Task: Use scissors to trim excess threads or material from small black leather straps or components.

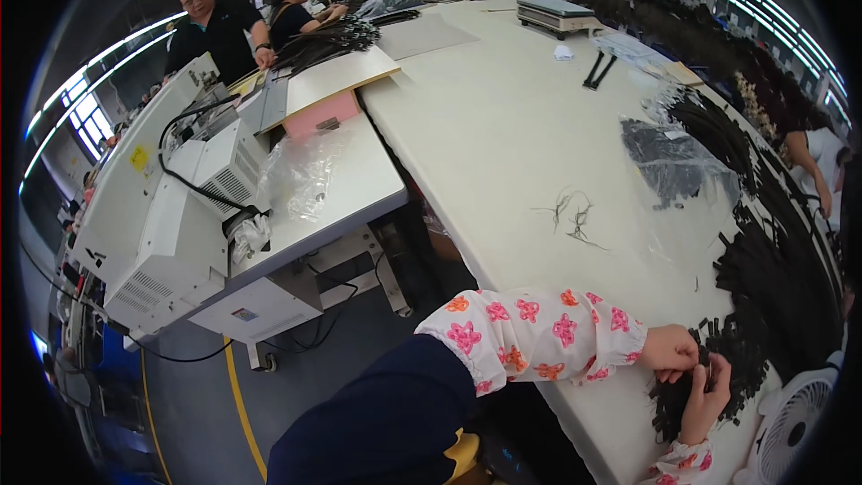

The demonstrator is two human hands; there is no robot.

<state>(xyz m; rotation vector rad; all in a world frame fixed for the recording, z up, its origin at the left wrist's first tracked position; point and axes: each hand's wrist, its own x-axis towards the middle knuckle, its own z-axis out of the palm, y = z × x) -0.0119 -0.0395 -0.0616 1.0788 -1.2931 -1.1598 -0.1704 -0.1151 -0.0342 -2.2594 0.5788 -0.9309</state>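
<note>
My left hand (pixel 669 350), below a white sleeve with pink and orange flowers, reaches over a pile of short black strips (pixel 741 355) at the right edge of the white table (pixel 503 144). Its fingers are closed on a small black strip. My right hand (pixel 705 400) rises from the lower right beside it, thumb and fingers curled at the same dark pieces. What exactly it grips is hard to make out. Longer black straps (pixel 790 278) lie beyond the pile.
A white machine (pixel 180 233) stands left. A fan (pixel 799 422) is at lower right, near my right arm. Bagged black pieces (pixel 669 162), loose threads (pixel 575 216) and a scale (pixel 555 16) rest on the table. Other people (pixel 202 40) work at the far left and right (pixel 813 171).
</note>
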